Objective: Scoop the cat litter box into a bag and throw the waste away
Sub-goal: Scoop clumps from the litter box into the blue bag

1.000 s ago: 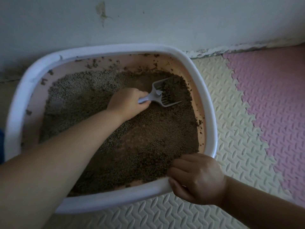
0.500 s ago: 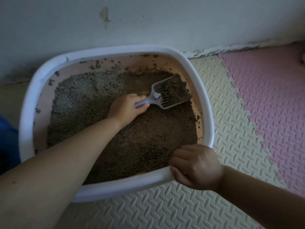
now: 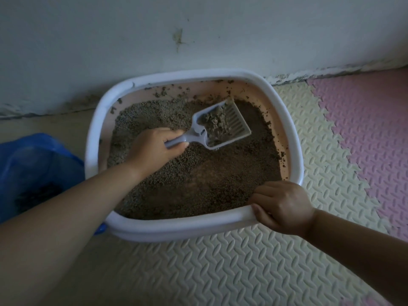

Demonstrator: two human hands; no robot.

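Gripping the scoop (image 3: 220,129), the left hand (image 3: 154,149) hid most of its handle. A clump (image 3: 217,122) sat in the scoop, over the litter box (image 3: 176,226). The right hand (image 3: 280,206) clutched the box's near rim. The blue bag (image 3: 33,168) beside the box was cut off at the left.

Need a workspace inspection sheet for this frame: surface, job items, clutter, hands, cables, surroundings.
Surface: cream foam mat under the litter box; pink mat to its right.
Job's things: scoop held over the litter, carrying a grey clump; blue bag beside the box's left side.
Clutter: litter crumbs stuck to the box's far inner wall.
Grippers: left hand grips the scoop handle; right hand grips the box's near rim.
Cables: nothing seen.
Surroundings: white wall behind, stained, grimy along its base.
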